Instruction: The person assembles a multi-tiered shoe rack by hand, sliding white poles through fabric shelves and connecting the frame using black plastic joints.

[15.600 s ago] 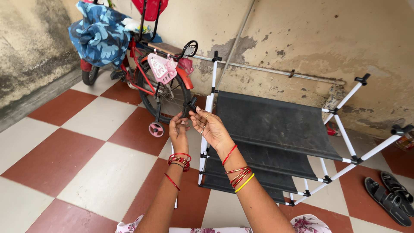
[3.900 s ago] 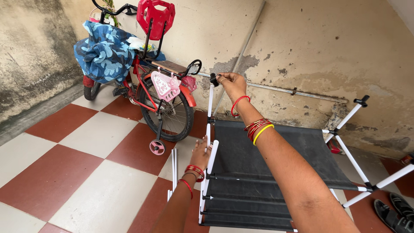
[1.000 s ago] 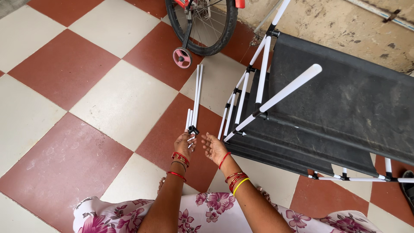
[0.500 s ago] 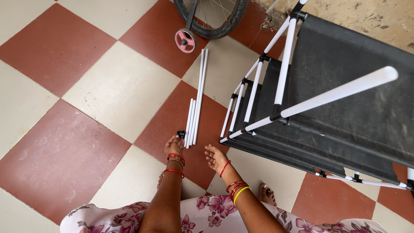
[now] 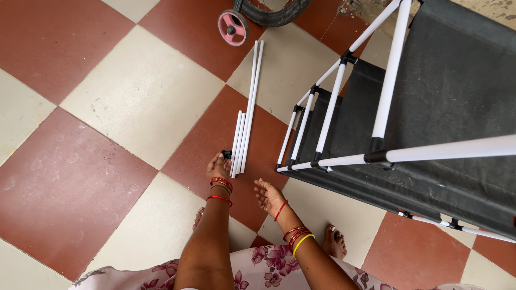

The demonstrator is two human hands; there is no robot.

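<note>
nearest the camera, a floral dress (image 5: 252,268) fills the bottom edge, with a bare foot (image 5: 334,243) on the checked floor (image 5: 107,161) to its right. the right hand (image 5: 269,196) hangs palm up, fingers loosely spread and holding nothing, just near of the rack's left corner. a little farther and to the left, the left hand (image 5: 219,166) reaches down to the near ends of the white tubes (image 5: 242,134); its fingertips pinch a small black connector (image 5: 227,154) right at the end of the short tubes, touching them. red bangles sit on both wrists, with a yellow one on the right. the tubes lie side by side on the floor, two short and two long, running away toward the far side. to the right stands the shelf rack (image 5: 430,118), white poles with black joints and black fabric tiers. at the far edge are a pink training wheel (image 5: 232,28) and a bicycle tyre (image 5: 274,8).
</note>
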